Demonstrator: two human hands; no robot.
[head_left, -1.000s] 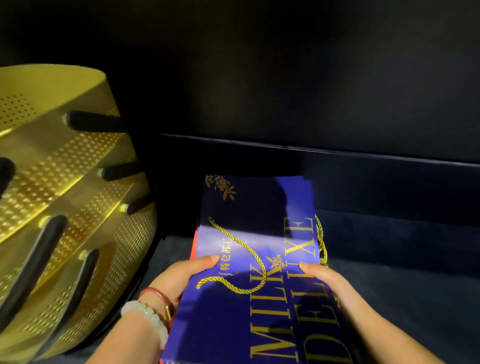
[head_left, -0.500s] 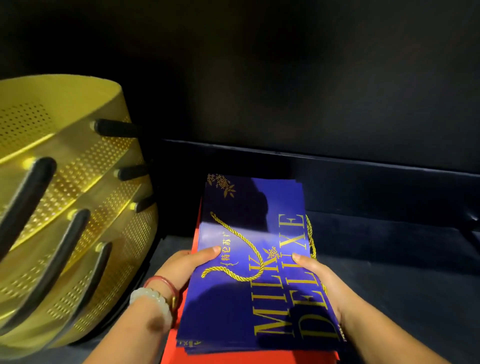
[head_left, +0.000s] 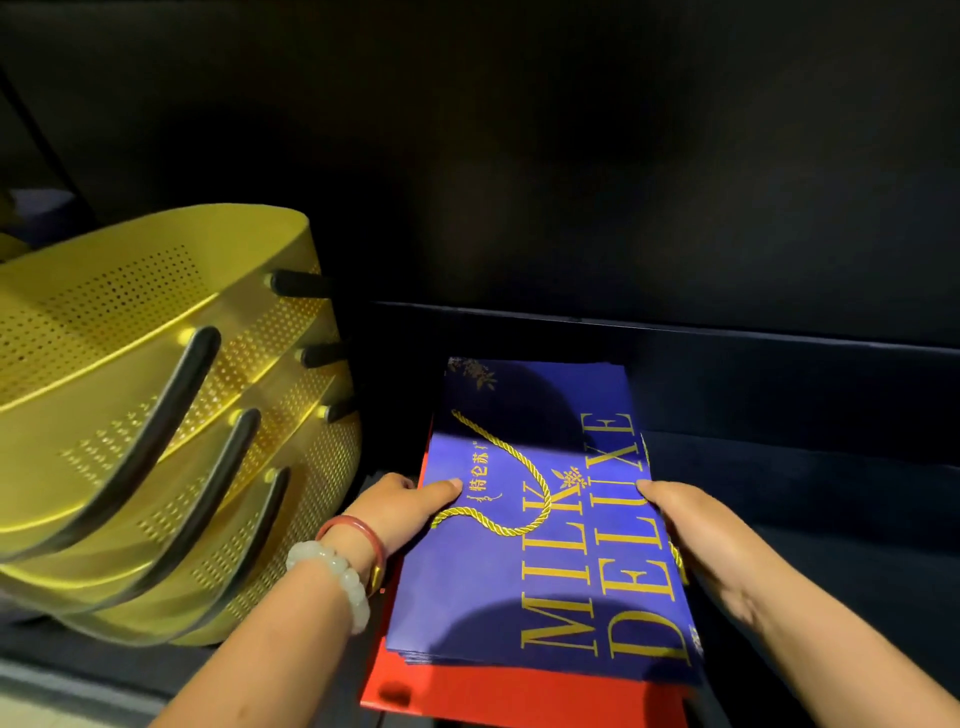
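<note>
Blue bags (head_left: 519, 561) flat on the red stack (head_left: 467, 693)
Left hand (head_left: 400, 512) and right hand (head_left: 696, 535) each pinch an edge, thumbs on top; best push evenly to square them over the red stack, clear of the gold baskets (head_left: 156, 415) to its left

Stack of blue paper bags (head_left: 524, 571): folded flat, gold "MILK DELUXE" lettering face up, gold cord handle (head_left: 546, 496) looped across the top. Lies slightly skewed on a red sheet (head_left: 519, 696), on a dark shelf (head_left: 779, 493).
</note>
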